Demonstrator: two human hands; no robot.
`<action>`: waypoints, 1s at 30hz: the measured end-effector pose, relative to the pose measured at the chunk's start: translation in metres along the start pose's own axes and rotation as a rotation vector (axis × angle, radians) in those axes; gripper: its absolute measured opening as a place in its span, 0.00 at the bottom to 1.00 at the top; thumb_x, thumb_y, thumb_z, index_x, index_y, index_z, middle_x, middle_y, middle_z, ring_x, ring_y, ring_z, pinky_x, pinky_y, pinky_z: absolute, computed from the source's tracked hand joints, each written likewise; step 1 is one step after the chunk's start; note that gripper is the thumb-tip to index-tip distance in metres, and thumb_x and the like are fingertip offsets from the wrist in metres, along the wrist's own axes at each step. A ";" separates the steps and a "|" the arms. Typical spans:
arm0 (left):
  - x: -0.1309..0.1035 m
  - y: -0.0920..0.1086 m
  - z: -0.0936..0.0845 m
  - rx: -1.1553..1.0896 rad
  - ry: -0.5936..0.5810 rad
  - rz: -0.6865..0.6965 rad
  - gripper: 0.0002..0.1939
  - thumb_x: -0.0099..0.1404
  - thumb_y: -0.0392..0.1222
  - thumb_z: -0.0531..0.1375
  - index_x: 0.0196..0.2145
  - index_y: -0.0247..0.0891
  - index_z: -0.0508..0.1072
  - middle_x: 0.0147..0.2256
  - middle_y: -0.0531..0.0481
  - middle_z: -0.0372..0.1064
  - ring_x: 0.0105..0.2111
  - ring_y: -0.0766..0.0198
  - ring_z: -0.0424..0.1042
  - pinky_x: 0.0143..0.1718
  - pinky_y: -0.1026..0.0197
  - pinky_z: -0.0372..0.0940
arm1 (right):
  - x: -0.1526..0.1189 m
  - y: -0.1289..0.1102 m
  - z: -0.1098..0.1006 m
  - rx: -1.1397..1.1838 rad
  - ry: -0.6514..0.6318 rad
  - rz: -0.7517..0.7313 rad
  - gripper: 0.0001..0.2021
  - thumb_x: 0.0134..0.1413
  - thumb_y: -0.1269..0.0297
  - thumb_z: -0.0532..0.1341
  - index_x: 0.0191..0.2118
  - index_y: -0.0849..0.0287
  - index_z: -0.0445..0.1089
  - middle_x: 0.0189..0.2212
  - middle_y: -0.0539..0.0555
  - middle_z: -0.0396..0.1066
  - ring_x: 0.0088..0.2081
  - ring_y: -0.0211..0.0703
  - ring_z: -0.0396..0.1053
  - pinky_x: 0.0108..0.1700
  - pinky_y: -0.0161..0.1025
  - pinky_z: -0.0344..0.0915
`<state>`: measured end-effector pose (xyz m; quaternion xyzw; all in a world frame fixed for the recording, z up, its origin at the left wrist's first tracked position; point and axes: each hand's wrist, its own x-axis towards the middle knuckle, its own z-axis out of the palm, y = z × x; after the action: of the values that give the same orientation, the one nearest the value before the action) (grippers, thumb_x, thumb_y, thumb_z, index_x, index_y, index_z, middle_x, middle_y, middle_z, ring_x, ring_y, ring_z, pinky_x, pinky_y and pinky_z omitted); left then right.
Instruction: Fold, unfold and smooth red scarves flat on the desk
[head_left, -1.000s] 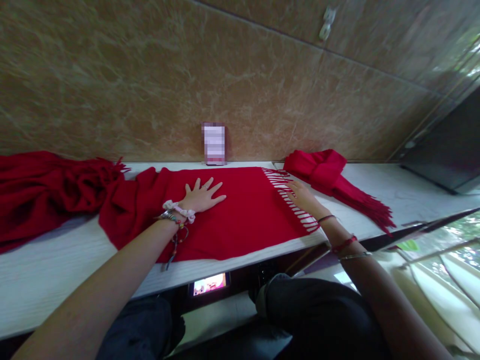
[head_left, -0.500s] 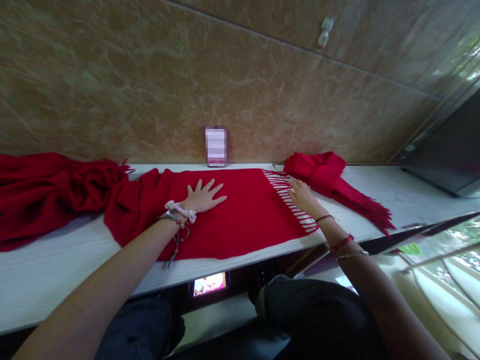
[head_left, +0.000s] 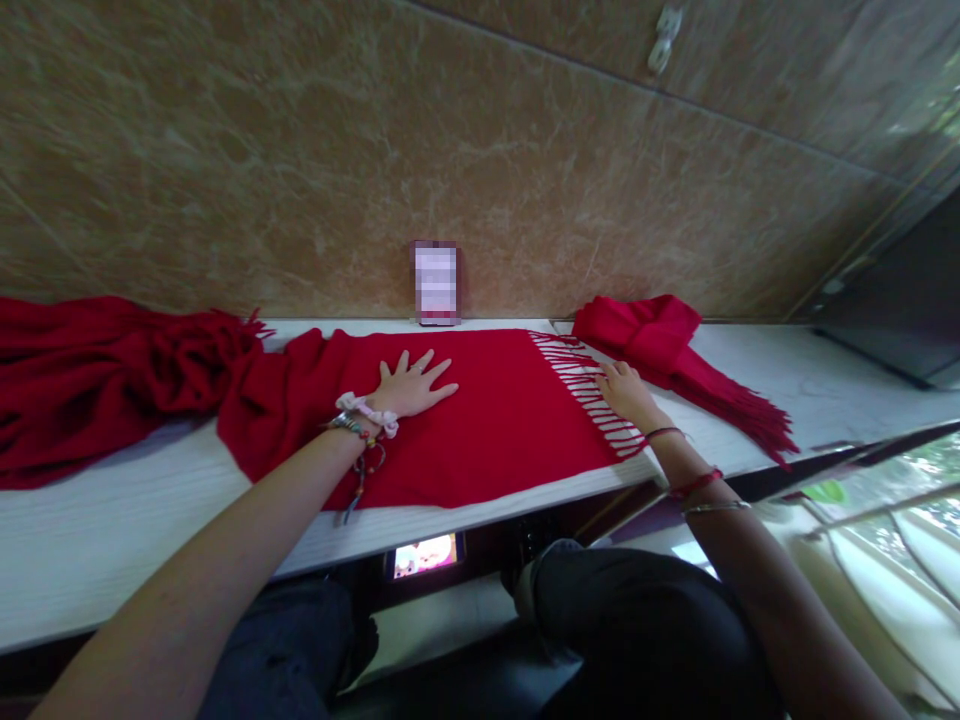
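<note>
A red scarf [head_left: 495,420] lies stretched over a white tabletop, its right end finished with a spread fringe [head_left: 592,400]. My left hand [head_left: 412,387] rests flat on the scarf's smooth part with the fingers spread. At the fringe, my right hand [head_left: 628,392] touches the strands from above, fingers extended and slightly bent. Toward the left the same scarf gathers into folds [head_left: 277,400]. Whatever lies beneath my right palm is hidden.
More crumpled red fabric [head_left: 97,390] covers the table's left part. A folded red scarf [head_left: 645,340] lies at the right. Against the marbled wall leans a phone [head_left: 436,285] with a blurred screen. Below the table edge glows another screen [head_left: 426,556].
My right hand has slid slightly right along the fringe strands, toward their tips. My left hand stays flat on the scarf. The whole view has shifted a little.
</note>
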<state>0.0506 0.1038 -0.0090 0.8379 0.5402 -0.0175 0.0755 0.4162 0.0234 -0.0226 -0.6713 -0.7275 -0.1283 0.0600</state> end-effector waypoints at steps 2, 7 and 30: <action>0.001 -0.001 0.001 0.007 0.000 0.001 0.35 0.62 0.65 0.39 0.63 0.52 0.43 0.65 0.50 0.32 0.62 0.37 0.32 0.55 0.30 0.35 | -0.002 -0.025 -0.003 0.051 0.089 0.053 0.21 0.61 0.62 0.45 0.55 0.63 0.60 0.50 0.66 0.63 0.52 0.56 0.60 0.51 0.52 0.59; 0.002 -0.003 0.002 0.011 -0.001 0.015 0.34 0.62 0.65 0.39 0.63 0.52 0.43 0.65 0.51 0.32 0.62 0.36 0.32 0.55 0.30 0.35 | -0.012 -0.099 -0.013 0.150 0.001 -0.235 0.24 0.62 0.57 0.42 0.62 0.56 0.51 0.61 0.58 0.51 0.61 0.52 0.48 0.57 0.55 0.52; -0.007 -0.010 0.003 0.032 -0.002 0.047 0.34 0.63 0.63 0.41 0.63 0.50 0.44 0.65 0.50 0.32 0.63 0.40 0.32 0.56 0.32 0.35 | 0.056 -0.061 -0.022 0.129 -0.068 -0.130 0.26 0.62 0.59 0.43 0.61 0.70 0.52 0.62 0.68 0.48 0.63 0.54 0.43 0.59 0.52 0.50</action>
<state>0.0387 0.1007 -0.0120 0.8514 0.5200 -0.0252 0.0630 0.3483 0.0675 0.0064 -0.6215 -0.7778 -0.0620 0.0701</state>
